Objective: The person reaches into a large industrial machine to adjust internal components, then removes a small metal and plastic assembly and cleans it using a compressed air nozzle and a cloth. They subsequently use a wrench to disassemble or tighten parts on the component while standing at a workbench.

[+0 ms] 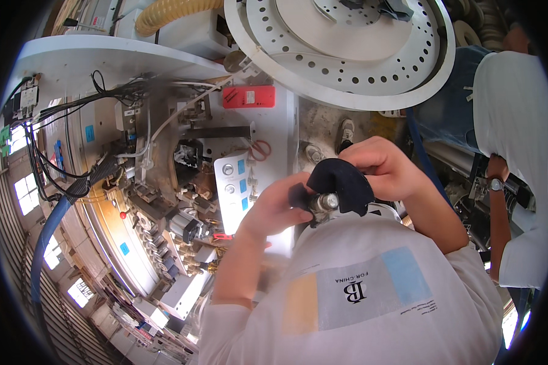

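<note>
In front of my chest, a dark navy piece of fabric point(341, 181) curls between my two hands. My right hand point(383, 164) pinches its upper right side with bent fingers. On the other side, my left hand point(277, 207) grips its left end between thumb and fingers. Just below the curl, a shiny metal fitting with a rounded top point(327, 202) shows between the hands; I cannot tell whether the cloth touches it. The fabric's exact kind is unclear.
A large round white plate with holes point(353, 82) stands ahead. To the left are a panel with round dials point(230, 185), scissors point(260, 150), a red box point(248, 96) and machinery with cables point(128, 91). At the right stands another person point(517, 103) wearing a wristwatch.
</note>
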`<act>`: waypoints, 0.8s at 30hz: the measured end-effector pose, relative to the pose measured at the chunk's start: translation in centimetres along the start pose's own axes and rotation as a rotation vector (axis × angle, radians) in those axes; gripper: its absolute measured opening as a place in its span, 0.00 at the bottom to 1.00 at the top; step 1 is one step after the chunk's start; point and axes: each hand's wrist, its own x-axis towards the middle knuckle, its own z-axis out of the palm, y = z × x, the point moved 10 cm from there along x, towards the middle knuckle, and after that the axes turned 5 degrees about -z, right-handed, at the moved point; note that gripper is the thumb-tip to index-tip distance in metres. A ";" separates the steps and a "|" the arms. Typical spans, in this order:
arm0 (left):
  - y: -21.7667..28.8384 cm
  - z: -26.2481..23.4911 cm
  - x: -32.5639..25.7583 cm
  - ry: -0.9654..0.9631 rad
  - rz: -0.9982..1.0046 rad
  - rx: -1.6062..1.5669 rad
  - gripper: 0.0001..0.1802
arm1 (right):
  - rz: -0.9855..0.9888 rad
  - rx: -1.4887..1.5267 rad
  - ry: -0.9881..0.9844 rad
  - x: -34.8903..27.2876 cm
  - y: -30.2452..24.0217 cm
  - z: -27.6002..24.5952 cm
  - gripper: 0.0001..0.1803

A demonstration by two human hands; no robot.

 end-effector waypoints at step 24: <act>-0.1 -4.0 -3.6 0.737 0.026 0.127 0.34 | -0.012 -0.512 0.067 -0.1 -0.5 -1.0 0.19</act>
